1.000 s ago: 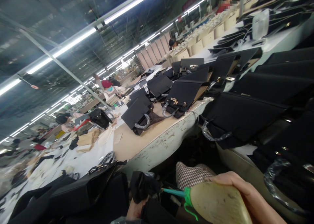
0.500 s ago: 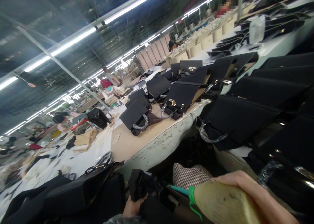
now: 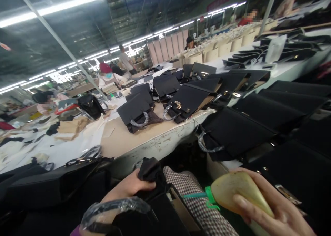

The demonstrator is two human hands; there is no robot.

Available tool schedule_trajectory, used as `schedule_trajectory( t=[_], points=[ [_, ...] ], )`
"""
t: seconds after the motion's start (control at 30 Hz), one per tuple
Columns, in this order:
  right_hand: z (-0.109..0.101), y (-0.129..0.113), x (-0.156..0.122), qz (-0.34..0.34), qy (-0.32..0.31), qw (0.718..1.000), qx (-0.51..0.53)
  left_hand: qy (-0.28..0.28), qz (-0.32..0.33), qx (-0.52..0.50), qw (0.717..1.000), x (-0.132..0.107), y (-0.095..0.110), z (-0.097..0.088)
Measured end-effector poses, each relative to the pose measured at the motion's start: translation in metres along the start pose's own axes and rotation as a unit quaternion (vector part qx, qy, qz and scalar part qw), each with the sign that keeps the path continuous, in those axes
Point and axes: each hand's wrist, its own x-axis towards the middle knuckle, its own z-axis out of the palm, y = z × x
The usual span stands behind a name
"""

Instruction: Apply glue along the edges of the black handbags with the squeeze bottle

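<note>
My right hand [image 3: 274,203] is wrapped round a yellowish squeeze bottle [image 3: 232,191] with a green cap and a thin teal nozzle. Its nozzle points left, at the open edge of a black handbag [image 3: 157,215] on my lap. My left hand [image 3: 129,187] grips black lining fabric [image 3: 151,175] at the bag's opening, thumb on top. A plastic-wrapped handle [image 3: 116,208] arches over the near side of the bag. Beneath lies checked cloth [image 3: 188,187] over my legs.
Several black handbags with wrapped handles lie on the table [image 3: 150,141] ahead, and more are stacked at right [image 3: 248,129]. Another black bag [image 3: 57,181] is close at left. Paper and fabric scraps [image 3: 71,127] cover the left table. Several people work farther back, one in a red head covering [image 3: 105,68].
My right hand has tilted the bottle so it shows side-on, its nozzle near the bag's edge. The left hand and the bag's wrapped handle have come further into view. The camera view has shifted.
</note>
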Motion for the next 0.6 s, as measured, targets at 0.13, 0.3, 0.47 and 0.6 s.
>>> schedule_trajectory(
  t=[0.13, 0.3, 0.47, 0.6],
  points=[
    [-0.002, 0.000, 0.006, 0.013, -0.042, 0.999, -0.031, -0.007, 0.008, -0.009, 1.000, 0.027, -0.011, 0.019],
    [0.008, 0.006, 0.016, -0.018, -0.057, 0.995, -0.083, -0.001, 0.001, -0.049, 0.999, 0.039, -0.019, 0.028],
    [0.024, 0.014, 0.033, -0.085, -0.065, 0.989, -0.099, -0.018, 0.009, -0.051, 0.998, 0.041, -0.014, 0.026],
    [0.031, 0.014, 0.041, -0.111, -0.066, 0.984, -0.122, -0.023, 0.000, -0.036, 0.999, 0.043, -0.015, 0.026]
  ],
)
